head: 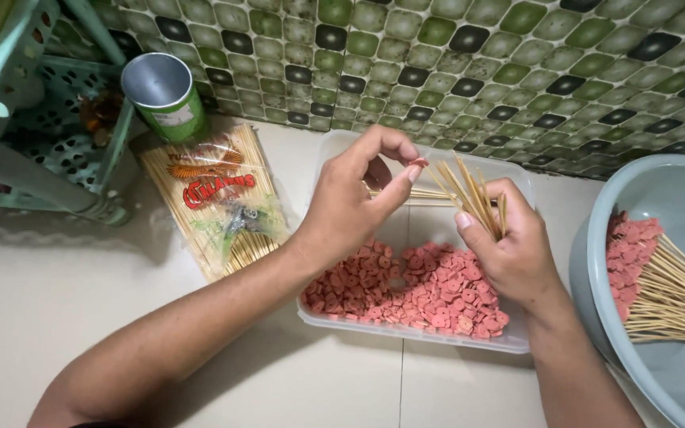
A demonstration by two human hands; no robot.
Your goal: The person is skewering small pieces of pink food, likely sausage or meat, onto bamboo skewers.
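Sausage slice [419,163] pinched between left hand [350,202] thumb and fingertip, above the clear tray [509,342] of pink slices [414,289]. Right hand [509,246] grips a bundle of skewers [469,194]. Grey bowl [667,190] of loaded skewers right; skewer packet [216,202] and green can [164,95] left.

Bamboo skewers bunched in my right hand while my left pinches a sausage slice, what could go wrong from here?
1. The skewers fan out loosely from the right hand, tips up toward the left hand; a tip could prick a finger.
2. The sausage slice is held only at the fingertips above the clear tray; it may slip or split.
3. The grey basin of finished skewers sits at the picture's right edge, so an elbow might knock it.
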